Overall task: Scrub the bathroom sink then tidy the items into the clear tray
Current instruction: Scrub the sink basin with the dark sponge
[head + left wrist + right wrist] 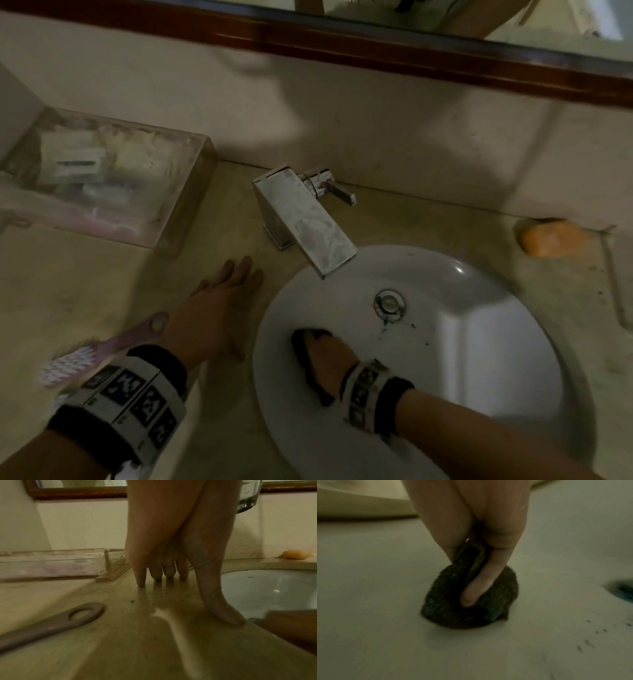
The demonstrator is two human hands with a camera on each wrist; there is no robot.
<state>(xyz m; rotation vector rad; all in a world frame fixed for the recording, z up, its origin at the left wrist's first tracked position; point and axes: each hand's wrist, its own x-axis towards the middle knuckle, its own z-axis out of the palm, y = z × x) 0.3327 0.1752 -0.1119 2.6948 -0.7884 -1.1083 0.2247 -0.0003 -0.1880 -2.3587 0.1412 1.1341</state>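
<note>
Right hand (330,356) clamps its grip round the dark scrubber (469,596), pressing it into the sink (479,342) lower centre; left hand (212,315) lies flat, fingers apart, on the table (85,291).

**Three views of one basin**

The head view looks steeply down over both hands. The left wrist view skims the counter (120,649) past its fingers; the right wrist view sits close inside the sink (385,642). All three share that sink.
</note>
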